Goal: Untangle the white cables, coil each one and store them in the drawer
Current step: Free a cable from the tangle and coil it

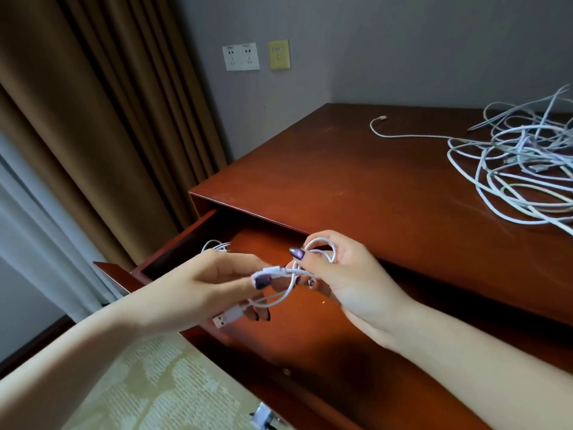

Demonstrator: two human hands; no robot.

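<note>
Both hands hold one short white cable (290,288) above the open drawer (173,246). My right hand (344,271) grips its small coil between thumb and fingers. My left hand (217,283) pinches the cable near its small plug, and the USB plug (224,318) hangs below my left fingers. A coiled white cable (215,245) lies inside the drawer, partly hidden behind my left hand. A tangled pile of white cables (511,169) lies on the desk top at the right, with one loose end (379,119) stretched out to the left.
The reddish-brown wooden desk (356,169) fills the middle and right. Brown curtains (102,119) hang at the left beside a grey wall with wall sockets (240,57). Pale patterned carpet (155,383) shows below the drawer.
</note>
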